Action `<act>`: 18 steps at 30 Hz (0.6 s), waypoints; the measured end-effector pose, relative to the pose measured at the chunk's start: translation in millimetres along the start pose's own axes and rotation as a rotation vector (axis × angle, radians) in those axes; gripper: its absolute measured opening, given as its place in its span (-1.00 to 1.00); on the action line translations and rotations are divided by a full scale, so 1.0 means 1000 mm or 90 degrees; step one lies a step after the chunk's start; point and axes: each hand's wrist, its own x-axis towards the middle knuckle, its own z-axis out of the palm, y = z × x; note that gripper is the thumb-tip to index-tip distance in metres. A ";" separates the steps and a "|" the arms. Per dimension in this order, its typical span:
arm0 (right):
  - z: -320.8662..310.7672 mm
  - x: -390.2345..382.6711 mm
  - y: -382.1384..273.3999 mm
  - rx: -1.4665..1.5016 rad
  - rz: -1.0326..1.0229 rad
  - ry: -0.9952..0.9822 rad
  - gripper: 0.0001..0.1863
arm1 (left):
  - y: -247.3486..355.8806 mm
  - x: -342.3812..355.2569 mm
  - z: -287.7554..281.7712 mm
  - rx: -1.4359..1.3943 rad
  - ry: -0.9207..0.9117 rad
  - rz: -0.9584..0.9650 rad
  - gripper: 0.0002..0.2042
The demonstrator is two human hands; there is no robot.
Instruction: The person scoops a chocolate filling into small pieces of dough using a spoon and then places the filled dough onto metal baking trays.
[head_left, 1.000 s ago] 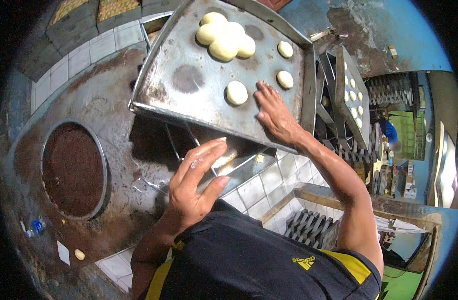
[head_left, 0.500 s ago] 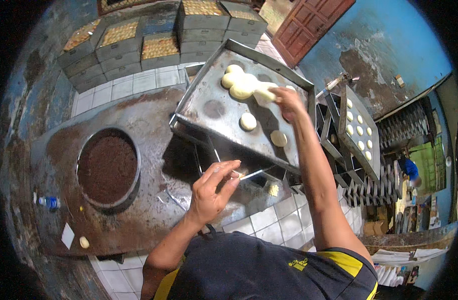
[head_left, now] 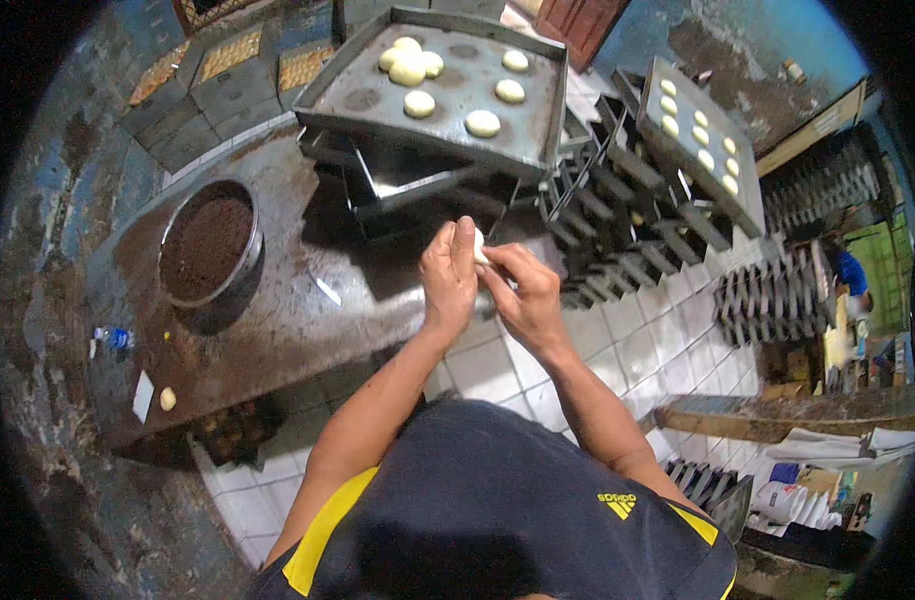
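Both hands meet in front of my chest over a small piece of pale dough. My left hand is closed around it with the thumb up, covering most of it. The fingers of my right hand pinch it from the other side. Beyond them, a metal baking tray sits on top of other stacked trays. A clump of dough balls touching one another lies at its left. Several separate flattened rounds, such as a dough round, are spread over the front and right.
Left of the trays, a metal bowl of dark brown crumbly filling stands on the worn table. A bottle and a lone dough ball lie by its edge. Another filled tray leans on stacks at right. A person is far right.
My right hand has left the tray's clump and come back to my left hand, with dough now between them. Another round now shows at the tray's right. The view has tilted.
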 end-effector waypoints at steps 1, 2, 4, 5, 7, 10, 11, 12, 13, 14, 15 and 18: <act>0.005 -0.010 -0.002 -0.002 0.130 -0.037 -0.72 | -0.003 -0.006 -0.002 0.150 0.056 0.082 -0.55; 0.010 -0.021 -0.003 0.169 0.265 -0.019 -0.77 | -0.006 -0.015 -0.006 0.100 0.052 0.049 -0.54; 0.022 -0.036 0.000 0.414 0.251 -0.007 -0.73 | -0.009 -0.029 -0.019 0.080 0.040 -0.034 -0.54; 0.028 -0.041 0.002 0.490 0.262 -0.046 -0.72 | -0.010 -0.035 -0.028 0.100 0.034 -0.059 -0.54; 0.037 -0.050 0.008 0.461 0.278 -0.130 -0.76 | -0.014 -0.049 -0.052 0.087 0.034 -0.064 -0.55; 0.061 -0.053 0.005 0.427 0.108 0.021 -0.70 | -0.031 -0.058 -0.086 -0.045 0.073 -0.028 -0.37; 0.070 -0.053 -0.001 0.148 0.001 0.073 -0.71 | -0.035 -0.066 -0.105 0.060 0.142 -0.168 -0.42; 0.079 -0.052 -0.008 0.075 -0.052 0.003 -0.73 | -0.042 -0.070 -0.117 0.108 0.072 -0.216 -0.49; 0.089 -0.052 -0.016 0.000 -0.084 -0.053 -0.75 | -0.049 -0.073 -0.127 0.178 0.027 -0.321 -0.56; 0.093 -0.049 -0.021 -0.095 -0.189 -0.225 -0.76 | -0.057 -0.074 -0.134 -0.022 -0.019 -0.245 -0.62; 0.099 -0.049 -0.028 -0.187 -0.365 -0.181 -0.76 | -0.062 -0.075 -0.144 -0.190 -0.023 -0.251 -0.66; 0.108 -0.034 -0.027 -0.053 -0.174 -0.127 -0.73 | -0.067 -0.070 -0.165 -0.088 -0.056 -0.154 -0.68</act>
